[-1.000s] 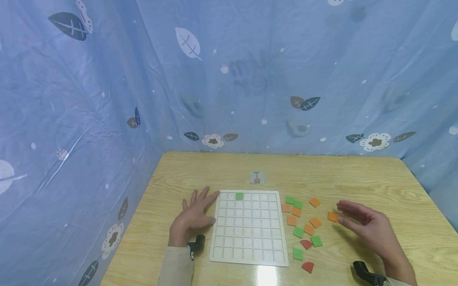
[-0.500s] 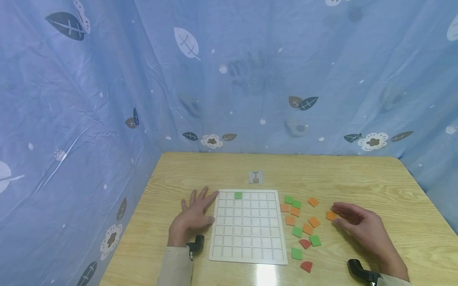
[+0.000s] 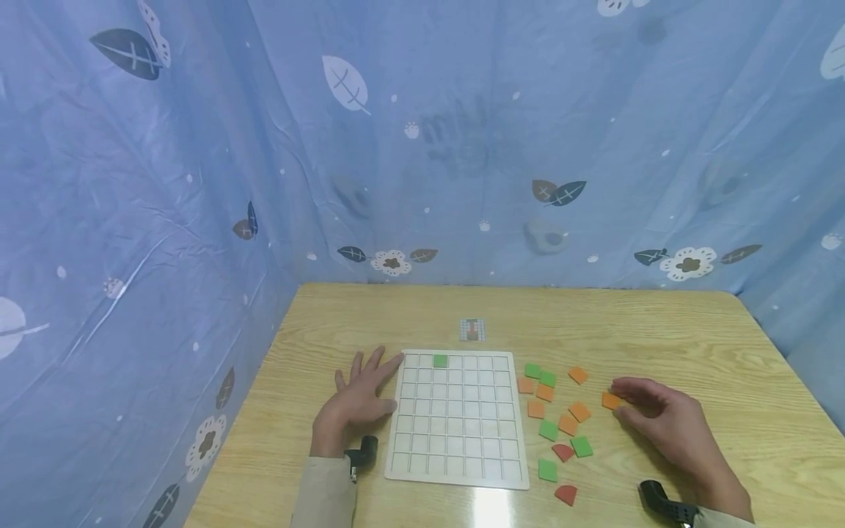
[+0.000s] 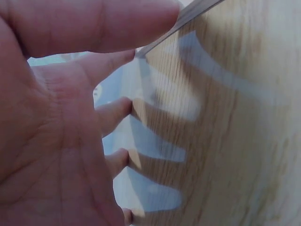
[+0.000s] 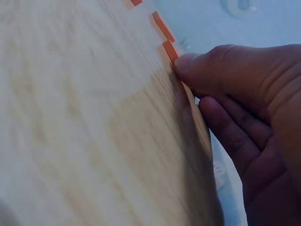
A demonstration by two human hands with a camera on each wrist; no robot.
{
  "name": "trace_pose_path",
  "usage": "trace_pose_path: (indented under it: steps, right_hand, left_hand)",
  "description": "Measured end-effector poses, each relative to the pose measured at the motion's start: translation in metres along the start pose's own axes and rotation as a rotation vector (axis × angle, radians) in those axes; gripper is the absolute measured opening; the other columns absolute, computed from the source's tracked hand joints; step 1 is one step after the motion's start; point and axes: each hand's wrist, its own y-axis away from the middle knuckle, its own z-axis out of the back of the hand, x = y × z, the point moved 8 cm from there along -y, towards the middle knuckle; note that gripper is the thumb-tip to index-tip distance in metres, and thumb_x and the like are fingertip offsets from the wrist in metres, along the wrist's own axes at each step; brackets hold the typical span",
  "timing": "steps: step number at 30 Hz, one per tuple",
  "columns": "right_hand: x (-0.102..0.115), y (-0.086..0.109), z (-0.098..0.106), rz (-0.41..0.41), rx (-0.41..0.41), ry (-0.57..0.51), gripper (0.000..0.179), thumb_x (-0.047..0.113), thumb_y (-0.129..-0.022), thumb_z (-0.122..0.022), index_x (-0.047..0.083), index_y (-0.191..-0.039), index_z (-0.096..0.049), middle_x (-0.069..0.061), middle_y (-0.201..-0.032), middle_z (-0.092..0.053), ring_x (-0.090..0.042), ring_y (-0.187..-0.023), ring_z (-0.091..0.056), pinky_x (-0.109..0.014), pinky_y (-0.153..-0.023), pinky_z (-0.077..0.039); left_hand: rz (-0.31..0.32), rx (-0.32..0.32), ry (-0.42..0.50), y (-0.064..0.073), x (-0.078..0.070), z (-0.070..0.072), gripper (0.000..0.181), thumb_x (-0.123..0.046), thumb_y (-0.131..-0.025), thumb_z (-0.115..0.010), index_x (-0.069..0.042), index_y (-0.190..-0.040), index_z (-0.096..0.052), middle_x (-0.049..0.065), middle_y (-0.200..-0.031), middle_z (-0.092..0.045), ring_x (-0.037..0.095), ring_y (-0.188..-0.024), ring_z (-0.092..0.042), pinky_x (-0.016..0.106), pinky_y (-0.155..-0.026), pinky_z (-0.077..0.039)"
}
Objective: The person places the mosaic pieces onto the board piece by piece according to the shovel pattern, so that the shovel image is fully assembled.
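My left hand (image 3: 356, 403) lies spread at the left side of a white grid board (image 3: 404, 469). Its index fingertip meets the board's upper left corner, and the thumb touches the left edge, seen close up in the left wrist view. One green square tile (image 3: 440, 361) sits in the board's top row. On the right, my right hand (image 3: 673, 422) has thumb and index finger at either side of an orange square tile (image 3: 610, 400) lying flat on the table. In the right wrist view the thumb (image 5: 190, 68) presses the tile's edge; the index fingertip is hidden.
Several orange (image 3: 579, 411) and green tiles (image 3: 547, 470) lie between board and right hand, with red quarter-circle pieces (image 3: 565, 495) among them. A small printed pattern card (image 3: 472, 330) lies beyond the board on the wooden table (image 3: 370, 315). Blue curtains (image 3: 422, 147) hang behind and at the sides.
My right hand has moved left, bringing its thumb and index finger around the orange tile. The left hand keeps its place at the board.
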Motion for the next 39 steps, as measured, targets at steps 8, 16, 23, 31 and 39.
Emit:
trace_pose_path:
  steps: [8, 16, 23, 31, 39]
  right_hand:
    - [0.003, 0.0, 0.0, 0.036, -0.032, 0.029, 0.043, 0.01, -0.088, -0.091, 0.012, -0.129, -0.078, -0.01, -0.119, -0.083, 0.018, -0.096, -0.066, 0.002, -0.08, -0.046]
    - [0.002, -0.001, 0.0, 0.038, -0.045, 0.018, 0.04, 0.013, -0.09, -0.089, 0.012, -0.129, -0.078, -0.011, -0.119, -0.083, 0.02, -0.098, -0.065, 0.002, -0.081, -0.046]
    - [0.001, -0.002, 0.0, 0.019, -0.024, -0.011, 0.039, 0.015, -0.094, -0.087, 0.01, -0.131, -0.078, -0.014, -0.122, -0.082, 0.018, -0.097, -0.066, -0.002, -0.079, -0.05]
    - [-0.001, -0.003, 0.003, 0.004, 0.004, -0.032, 0.038, 0.018, -0.095, -0.086, 0.011, -0.132, -0.077, -0.013, -0.123, -0.082, 0.017, -0.098, -0.067, -0.006, -0.078, -0.055]
    - [0.024, -0.005, 0.014, 0.095, -0.047, -0.075, 0.035, 0.005, -0.093, -0.085, 0.008, -0.128, -0.078, -0.015, -0.116, -0.083, 0.017, -0.099, -0.068, -0.006, -0.078, -0.056]
  left_hand:
    - [-0.016, -0.016, 0.017, -0.002, 0.005, -0.003, 0.097, -0.019, -0.079, -0.07, -0.027, -0.171, -0.041, 0.018, -0.184, -0.016, 0.056, -0.168, 0.003, 0.088, -0.122, 0.011]
    - [-0.068, -0.048, 0.047, -0.005, 0.013, -0.005, 0.097, -0.021, -0.077, -0.071, -0.033, -0.169, -0.043, 0.021, -0.182, -0.02, 0.062, -0.165, 0.001, 0.093, -0.115, 0.013]
    - [-0.053, -0.034, 0.057, 0.0, 0.008, 0.0, 0.096, -0.019, -0.078, -0.07, -0.033, -0.17, -0.042, 0.02, -0.183, -0.018, 0.06, -0.166, 0.003, 0.092, -0.116, 0.015]
    - [-0.005, -0.005, 0.02, 0.002, 0.001, 0.002, 0.093, -0.018, -0.084, -0.074, -0.028, -0.171, -0.041, 0.017, -0.184, -0.016, 0.055, -0.168, 0.004, 0.088, -0.122, 0.011]
    - [-0.004, -0.004, 0.021, 0.003, -0.001, 0.001, 0.093, -0.017, -0.084, -0.075, -0.028, -0.17, -0.043, 0.016, -0.184, -0.017, 0.054, -0.168, 0.003, 0.088, -0.123, 0.008]
